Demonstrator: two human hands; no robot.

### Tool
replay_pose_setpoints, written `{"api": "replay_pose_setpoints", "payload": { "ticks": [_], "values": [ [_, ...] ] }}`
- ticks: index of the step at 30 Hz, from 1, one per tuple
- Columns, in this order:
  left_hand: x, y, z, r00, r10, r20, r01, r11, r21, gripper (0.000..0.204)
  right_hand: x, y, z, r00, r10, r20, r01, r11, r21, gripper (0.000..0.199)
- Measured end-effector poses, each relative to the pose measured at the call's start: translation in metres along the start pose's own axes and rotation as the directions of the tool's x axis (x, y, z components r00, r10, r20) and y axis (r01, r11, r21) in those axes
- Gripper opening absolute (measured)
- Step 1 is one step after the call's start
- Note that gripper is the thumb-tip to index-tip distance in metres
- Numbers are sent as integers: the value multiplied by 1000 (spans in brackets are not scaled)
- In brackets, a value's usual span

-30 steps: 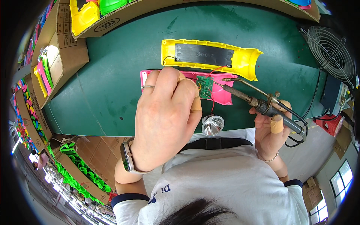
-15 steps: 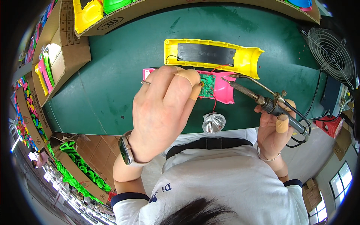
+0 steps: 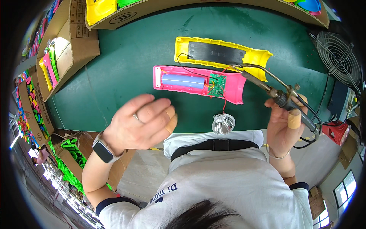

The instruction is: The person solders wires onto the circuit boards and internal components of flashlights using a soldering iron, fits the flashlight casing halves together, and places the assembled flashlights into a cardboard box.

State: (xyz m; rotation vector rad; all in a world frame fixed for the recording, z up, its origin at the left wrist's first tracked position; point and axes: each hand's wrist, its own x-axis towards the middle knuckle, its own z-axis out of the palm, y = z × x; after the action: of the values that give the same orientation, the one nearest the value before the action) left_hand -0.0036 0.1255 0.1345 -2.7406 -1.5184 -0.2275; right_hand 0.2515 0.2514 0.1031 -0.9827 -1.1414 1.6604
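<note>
A pink plastic half-shell (image 3: pixel 235 87) lies on the green table, holding a blue-violet cylindrical battery (image 3: pixel 183 81) and a green circuit board (image 3: pixel 217 84). Behind it rests a yellow half-shell (image 3: pixel 258 63) with a black panel (image 3: pixel 217 53) inside; thin wires link the two. By a red wire a silver reflector (image 3: pixel 223 124) hangs off the board, near the table's front edge. My right hand (image 3: pixel 283 128) grips a soldering iron (image 3: pixel 285 100) with a curved metal tube alongside, its tip over the shells. Left of the pink shell, my left hand (image 3: pixel 137 124) is loosely bent, fingers apart, holding nothing visible.
Cardboard boxes of coloured shells stand at the back (image 3: pixel 152 15) and left (image 3: pixel 82 49). On the right are a round wire fan guard (image 3: pixel 338 57), a dark box-shaped unit (image 3: pixel 340 97) and a red stand (image 3: pixel 336 133). Green parts fill a box low at left.
My left hand has drawn back from the pink shell, down and left, uncovering the battery. The shells and reflector appear slightly farther right in view. The iron stays in my right hand.
</note>
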Motion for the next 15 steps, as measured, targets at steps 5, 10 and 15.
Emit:
{"api": "replay_pose_setpoints", "payload": {
  "ticks": [5, 10, 15],
  "values": [
    [32, 1, 22, 895, -298, -333, 177, 920, -349, 19, 5, 15, 28, 993, 99, 70, -115, 952, 284, 26],
    [47, 6, 34, 876, -285, -389, 192, 946, -262, 31, 5, 20, 29, 974, 201, 105, -222, 940, 257, 24],
    [47, 2, 38, 867, -328, -374, 221, 928, -299, 31, 13, 3, 8, 988, 127, 83, -143, 959, 243, 26]
  ]
}}
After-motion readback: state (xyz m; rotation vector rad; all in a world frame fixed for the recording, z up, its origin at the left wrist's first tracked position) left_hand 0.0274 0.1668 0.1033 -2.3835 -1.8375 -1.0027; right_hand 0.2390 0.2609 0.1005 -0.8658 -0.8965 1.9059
